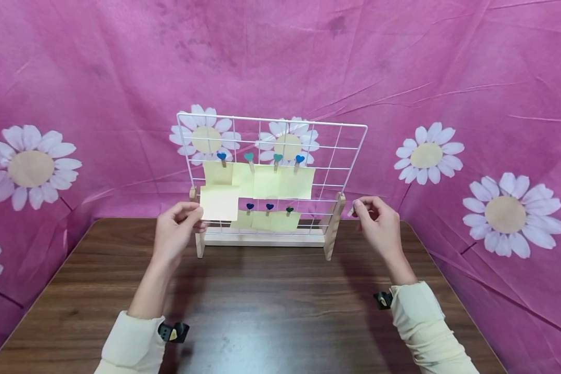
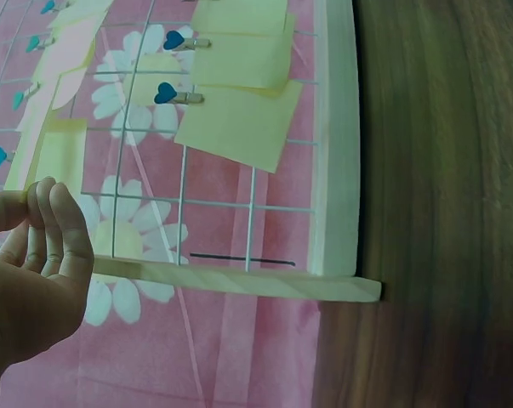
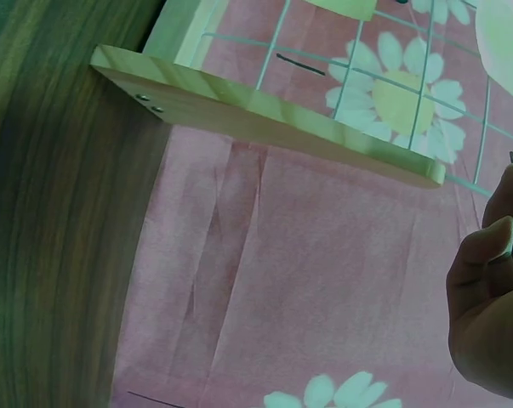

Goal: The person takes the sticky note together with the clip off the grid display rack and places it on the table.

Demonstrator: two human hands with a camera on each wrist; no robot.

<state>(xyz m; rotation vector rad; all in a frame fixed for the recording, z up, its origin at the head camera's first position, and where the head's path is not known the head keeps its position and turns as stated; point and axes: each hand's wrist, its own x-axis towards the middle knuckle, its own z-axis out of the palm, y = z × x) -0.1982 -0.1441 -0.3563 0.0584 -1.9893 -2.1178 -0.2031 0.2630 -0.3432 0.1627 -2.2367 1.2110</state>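
The left hand (image 1: 176, 228) pinches a loose yellow note (image 1: 219, 203) at its lower left side, between thumb and fingers. The right hand (image 1: 378, 224), just beyond the right end of the rack, pinches a small clip (image 1: 350, 212); its details are too small to confirm. The loose note stands in front of the left part of the wire grid (image 1: 271, 119), overlapping the lower part of the leftmost note in the upper row (image 1: 295, 183); whether it touches the wires cannot be told. The step in hand appears to be clipping this note at the left end of the lower row (image 1: 285, 222). Keep the left grip at the side margin, leaving the top edge free. Align that edge with a horizontal wire, level with the neighbouring notes. Seat the clip over paper and wire together; catching paper alone would probably let the note drop. Avoid pushing on the grid, which could tilt. Heart-topped clips (image 1: 249, 157) hold both rows, four above and three below. The wooden stand (image 1: 264, 239) rests on the bench (image 1: 271, 311), before a pink flowered cloth (image 1: 271, 52).
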